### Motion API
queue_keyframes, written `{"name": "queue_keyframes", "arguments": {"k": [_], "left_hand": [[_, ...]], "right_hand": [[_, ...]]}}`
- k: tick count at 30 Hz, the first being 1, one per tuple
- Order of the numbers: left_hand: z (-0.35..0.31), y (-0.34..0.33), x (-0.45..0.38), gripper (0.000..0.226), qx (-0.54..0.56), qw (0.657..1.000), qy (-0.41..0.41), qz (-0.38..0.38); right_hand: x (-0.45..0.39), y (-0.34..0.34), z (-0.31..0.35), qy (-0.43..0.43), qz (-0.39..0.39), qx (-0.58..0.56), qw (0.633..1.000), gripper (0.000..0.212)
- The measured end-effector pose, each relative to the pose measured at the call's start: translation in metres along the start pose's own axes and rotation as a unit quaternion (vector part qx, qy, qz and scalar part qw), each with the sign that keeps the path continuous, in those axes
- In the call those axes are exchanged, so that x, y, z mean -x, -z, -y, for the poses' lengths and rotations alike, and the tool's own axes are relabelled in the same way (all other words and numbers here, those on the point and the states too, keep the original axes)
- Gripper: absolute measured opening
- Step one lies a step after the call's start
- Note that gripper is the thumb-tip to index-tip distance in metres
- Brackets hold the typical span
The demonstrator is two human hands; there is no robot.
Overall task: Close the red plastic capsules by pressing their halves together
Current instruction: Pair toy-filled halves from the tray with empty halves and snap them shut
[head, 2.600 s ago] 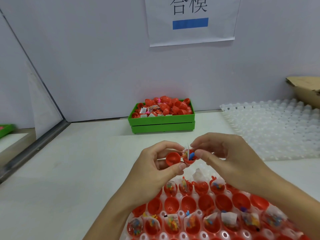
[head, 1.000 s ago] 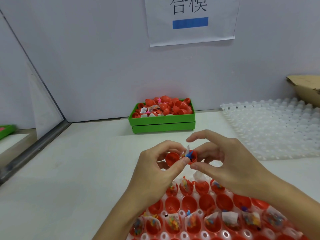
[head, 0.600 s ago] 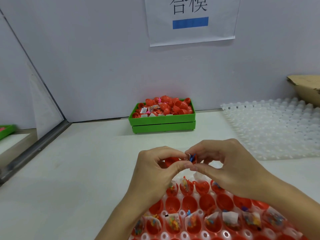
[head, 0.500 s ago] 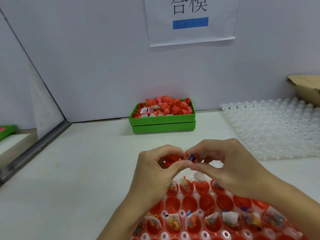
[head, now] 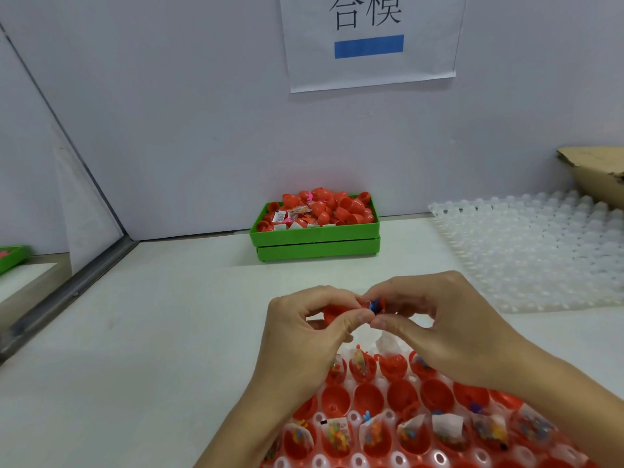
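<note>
1. Below the fingers: clear dimpled tray (head: 354,462) packed with open red halves (head: 368,396), many loaded with small toy packets (head: 337,434), apparently staged close for quick pick-up.
2. Between both sets of fingertips: one red capsule (head: 337,314), raised just above the tray, halves folding together, blue toy piece (head: 374,306) peeping out at the seam.
3. Left hand (head: 304,336): thumb and curled fingers pinching the left half, probably to steady it.
4. Right hand (head: 449,329): thumb and forefinger clamped on the right half, likely tucking the contents in before the press.
5. Right of the fingers, farther off: white dimpled tray (head: 540,255).
6. Well beyond the fingers, against the wall: green bin (head: 317,236) heaped with red capsules.
</note>
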State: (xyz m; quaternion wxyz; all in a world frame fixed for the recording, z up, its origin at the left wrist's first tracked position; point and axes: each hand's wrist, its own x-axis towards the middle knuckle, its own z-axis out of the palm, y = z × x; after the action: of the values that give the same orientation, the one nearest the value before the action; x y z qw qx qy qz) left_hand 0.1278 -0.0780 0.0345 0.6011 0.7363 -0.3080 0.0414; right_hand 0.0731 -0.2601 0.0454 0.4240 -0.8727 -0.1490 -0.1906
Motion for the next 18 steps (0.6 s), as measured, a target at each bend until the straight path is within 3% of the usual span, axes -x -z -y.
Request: {"name": "queue_keyframes", "arguments": {"k": [8,18], "left_hand": [[-0.0027,0.0062,-0.0025,0.047,0.006,1.000,0.010,0.009],[-0.0052,0.0019,-0.0003,0.031,-0.030,0.999,-0.030,0.005]], "right_hand": [[-0.0005,0.0015,-0.0029,-0.018,-0.032,-0.024,0.999,0.017],[0.0004,0.0003,0.0008,-0.015,0.010,0.001,1.000,0.017]]}}
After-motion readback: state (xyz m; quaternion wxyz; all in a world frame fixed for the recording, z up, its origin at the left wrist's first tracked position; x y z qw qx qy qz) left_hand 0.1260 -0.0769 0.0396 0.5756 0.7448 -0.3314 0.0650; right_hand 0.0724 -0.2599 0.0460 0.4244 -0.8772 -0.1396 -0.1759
